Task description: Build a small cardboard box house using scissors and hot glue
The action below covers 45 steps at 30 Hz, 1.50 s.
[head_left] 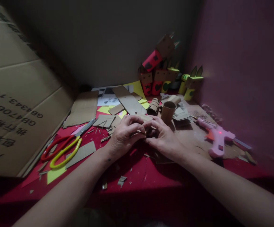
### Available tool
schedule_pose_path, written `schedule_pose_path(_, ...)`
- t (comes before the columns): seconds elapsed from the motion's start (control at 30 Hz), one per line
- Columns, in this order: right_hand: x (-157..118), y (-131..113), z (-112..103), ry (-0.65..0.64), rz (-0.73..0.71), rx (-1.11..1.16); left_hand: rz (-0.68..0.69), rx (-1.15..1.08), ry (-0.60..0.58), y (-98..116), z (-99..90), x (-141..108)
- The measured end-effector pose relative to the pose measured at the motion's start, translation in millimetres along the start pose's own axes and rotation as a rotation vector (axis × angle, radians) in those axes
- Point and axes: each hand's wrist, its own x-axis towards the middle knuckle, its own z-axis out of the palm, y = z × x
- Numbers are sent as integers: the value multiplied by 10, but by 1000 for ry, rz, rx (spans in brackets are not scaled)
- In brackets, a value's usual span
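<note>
My left hand (127, 131) and my right hand (162, 135) meet near the middle of the red-covered table (137, 176). Between their closed fingers is a small piece of cardboard (144, 118), mostly hidden by the fingers. Just behind my right hand stands an upright cardboard tube (168, 112), with a second dark-ended tube (153, 106) lying beside it. Scissors (77, 138) with red and yellow handles lie open to the left of my left hand. To the right of my right hand, a pink glue gun (219, 137) rests on a cardboard sheet (186, 138).
A large cardboard box (21, 88) rises at the left. Red and yellow tube figures with cardboard heads (165, 45) stand stacked at the back right, near the wall. Flat cardboard pieces (83, 107), yellow paper (56, 174) and small scraps (122, 180) lie scattered about.
</note>
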Motion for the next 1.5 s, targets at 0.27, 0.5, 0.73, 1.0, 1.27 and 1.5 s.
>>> schedule_pose_path(0.27,-14,15,30,10,-39,-53,-139,-123,-154,26,-243,84)
schedule_pose_path(0.5,17,74,74,71,-141,-178,-389,-352,-211,-175,-391,112)
schedule_pose_path(0.73,18,74,80,105,-219,-132,-543,-549,-188,-164,-354,98)
schedule_pose_path(1.0,-56,-34,34,199,-475,-245,-401,-610,-48,-156,-369,105)
schedule_pose_path(1.27,-131,-46,13,190,-486,-185,-476,-768,-85,-161,-383,83)
schedule_pose_path(1.5,-175,-25,50,115,-219,120,-460,-853,-167,-123,-369,77)
